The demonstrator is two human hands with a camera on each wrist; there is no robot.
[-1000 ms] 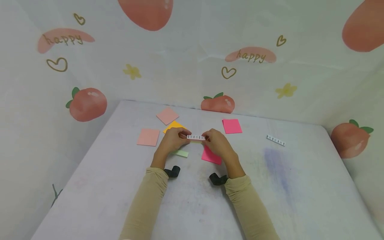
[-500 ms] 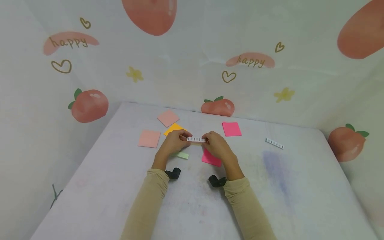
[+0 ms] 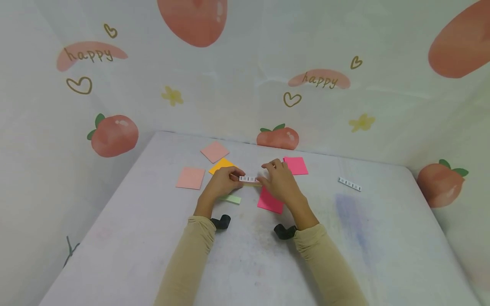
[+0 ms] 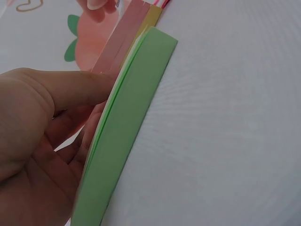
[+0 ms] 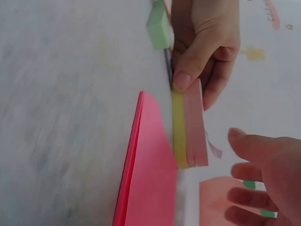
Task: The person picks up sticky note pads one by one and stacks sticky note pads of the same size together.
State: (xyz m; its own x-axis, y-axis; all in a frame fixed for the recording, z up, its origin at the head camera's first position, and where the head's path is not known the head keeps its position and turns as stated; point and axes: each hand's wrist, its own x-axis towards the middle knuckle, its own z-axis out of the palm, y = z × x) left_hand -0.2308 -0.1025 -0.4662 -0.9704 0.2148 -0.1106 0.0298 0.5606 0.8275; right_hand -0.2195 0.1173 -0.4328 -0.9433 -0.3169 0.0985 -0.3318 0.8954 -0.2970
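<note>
My left hand [image 3: 223, 182] grips the left end of a small stack of sticky note pads, with a pink layer [image 5: 195, 129] and a yellow layer [image 5: 179, 127], thumb on the near side. Along the top of the stack shows a white strip with printed marks [image 3: 248, 179]. At the other end my right hand [image 3: 281, 180] is held off the stack, thumb and fingers spread apart with nothing between them. Below the left hand lies a light green pad [image 4: 131, 113], partly hidden by that hand in the head view. A hot pink pad [image 3: 271, 200] is under the right hand.
Two pale pink pads [image 3: 190, 177] and an orange pad [image 3: 223, 165] lie to the left and behind. Another hot pink pad [image 3: 296, 165] is at the back right, and a second printed white strip [image 3: 349, 184] lies farther right. A patterned cloth [image 3: 229, 85] hangs behind the table.
The right hand has let go of the stack's right end and moved slightly right and up, its fingers spreading. The left hand keeps its grip. The head view has shifted slightly.
</note>
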